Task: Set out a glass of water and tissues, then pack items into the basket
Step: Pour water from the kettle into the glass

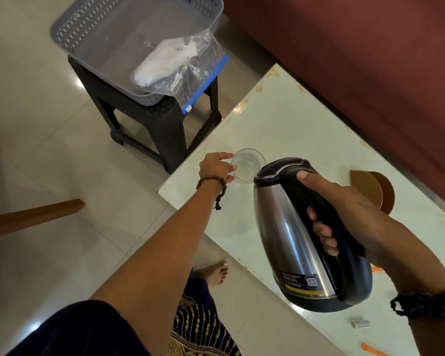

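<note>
Right hand [344,211] grips the kettle [301,235] (tilted); left hand [216,168] holds the glass [249,165]; basket [93,29] on stool [149,122].

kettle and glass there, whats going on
A person is about to pour water. The right hand grips the handle of a steel kettle, held tilted above the table. The left hand holds a clear glass that stands near the table's edge. Behind, a grey basket sits on a black stool with a plastic bag hanging over its rim.
</note>
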`<action>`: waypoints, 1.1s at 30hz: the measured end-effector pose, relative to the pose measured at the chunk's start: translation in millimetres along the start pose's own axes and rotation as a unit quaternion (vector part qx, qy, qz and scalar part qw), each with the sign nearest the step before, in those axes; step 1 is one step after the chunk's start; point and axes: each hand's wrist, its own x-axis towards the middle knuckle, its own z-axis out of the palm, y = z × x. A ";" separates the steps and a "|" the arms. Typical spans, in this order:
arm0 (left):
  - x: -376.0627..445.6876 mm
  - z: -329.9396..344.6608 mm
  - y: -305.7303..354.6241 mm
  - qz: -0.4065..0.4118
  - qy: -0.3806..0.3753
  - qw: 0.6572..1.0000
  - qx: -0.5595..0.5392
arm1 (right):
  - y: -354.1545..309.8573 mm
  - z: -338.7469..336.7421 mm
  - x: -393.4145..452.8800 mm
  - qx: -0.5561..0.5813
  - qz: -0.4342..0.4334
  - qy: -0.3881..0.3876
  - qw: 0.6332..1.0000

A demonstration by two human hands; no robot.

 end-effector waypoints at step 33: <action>2.0 -4.2 -3.9 0.047 -0.005 0.997 0.056 | 9.2 8.2 8.4 0.031 -0.027 0.016 0.999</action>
